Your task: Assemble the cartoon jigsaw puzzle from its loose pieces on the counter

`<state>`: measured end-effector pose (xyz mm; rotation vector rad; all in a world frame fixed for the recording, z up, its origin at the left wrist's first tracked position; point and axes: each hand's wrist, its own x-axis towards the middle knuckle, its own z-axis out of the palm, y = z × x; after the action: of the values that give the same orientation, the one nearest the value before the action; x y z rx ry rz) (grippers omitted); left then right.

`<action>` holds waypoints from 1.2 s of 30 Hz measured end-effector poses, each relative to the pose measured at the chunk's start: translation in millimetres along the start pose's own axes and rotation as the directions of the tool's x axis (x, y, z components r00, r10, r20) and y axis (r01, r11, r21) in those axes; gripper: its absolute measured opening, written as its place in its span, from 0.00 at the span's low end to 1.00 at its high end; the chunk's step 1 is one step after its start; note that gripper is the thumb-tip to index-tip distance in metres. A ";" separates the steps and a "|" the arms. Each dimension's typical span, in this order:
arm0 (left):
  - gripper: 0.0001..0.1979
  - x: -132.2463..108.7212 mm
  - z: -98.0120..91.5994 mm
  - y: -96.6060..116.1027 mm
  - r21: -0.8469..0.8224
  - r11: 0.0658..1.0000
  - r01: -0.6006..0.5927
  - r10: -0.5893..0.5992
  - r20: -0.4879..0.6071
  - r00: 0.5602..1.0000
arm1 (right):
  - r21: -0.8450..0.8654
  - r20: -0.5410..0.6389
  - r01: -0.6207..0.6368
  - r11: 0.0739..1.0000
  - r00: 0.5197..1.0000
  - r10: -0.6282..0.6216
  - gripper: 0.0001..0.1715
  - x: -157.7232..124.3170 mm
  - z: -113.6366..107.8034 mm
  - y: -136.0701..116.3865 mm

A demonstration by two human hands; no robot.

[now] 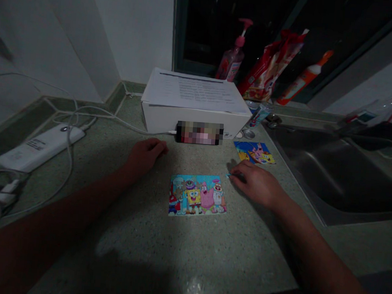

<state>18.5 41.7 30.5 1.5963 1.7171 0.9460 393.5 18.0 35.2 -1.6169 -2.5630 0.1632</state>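
Observation:
On the speckled counter lies a cartoon picture card showing several characters against light blue. My right hand is just beyond its upper right corner, thumb and fingers pinched on a small light-blue piece; its exact kind is too small to tell. Behind that hand is a second cartoon card, darker blue and partly covered by the fingers. My left hand rests on the counter left of the first card, fingers curled together, with nothing visible in them.
A phone with a cable leans against a white box topped by printed paper. A white power strip and loose cables lie left. To the right is a metal sink; bottles and a red bag stand behind.

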 end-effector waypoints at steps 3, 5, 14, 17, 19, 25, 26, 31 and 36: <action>0.18 0.4 0.1 0.5 0.005 1.000 0.004 -0.004 -0.001 1.000 | 0.001 0.010 -0.017 1.000 1.000 0.017 0.10 0.1 -0.8 -1.3; 0.18 0.6 -0.1 0.7 0.002 1.000 -0.002 0.002 0.003 1.000 | 0.005 0.012 -0.022 1.000 1.000 0.022 0.10 0.2 -0.7 -1.1; 0.19 -0.1 0.4 -1.4 -0.003 1.000 -0.009 0.009 -0.002 1.000 | 0.038 0.030 -0.018 0.999 0.999 0.017 0.13 1.2 -3.7 -1.2; 0.19 1.0 0.9 -2.3 0.004 1.000 -0.004 0.004 0.003 1.000 | 0.038 0.012 -0.021 0.999 1.000 0.021 0.14 1.7 -4.1 0.1; 0.20 1.7 0.8 -2.4 0.017 1.000 -0.004 0.004 0.004 1.000 | 0.030 -0.009 -0.020 0.999 1.000 0.020 0.13 2.0 -3.4 1.4; 0.19 1.8 0.7 -2.5 -0.004 1.000 -0.003 0.003 0.010 1.000 | 0.016 0.050 -0.021 1.000 0.999 0.020 0.13 2.2 -4.6 -1.0; 0.19 1.6 0.9 -2.5 -0.008 1.000 -0.002 0.002 0.010 1.000 | 0.015 0.057 -0.021 1.000 0.998 0.021 0.13 2.3 -5.6 -2.2; 0.19 0.5 0.9 -2.1 -0.013 1.000 0.007 -0.006 0.005 1.000 | 0.021 0.082 -0.029 0.999 0.996 0.027 0.12 2.4 -9.4 -6.2; 0.19 0.8 0.3 -1.8 -0.020 1.000 0.012 -0.011 0.009 1.000 | 0.048 0.102 -0.016 0.999 0.995 0.011 0.13 2.1 -9.2 -6.9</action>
<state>17.6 42.5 28.9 1.5738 1.7034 0.9459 387.8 17.3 45.3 -1.6495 -2.6008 0.3144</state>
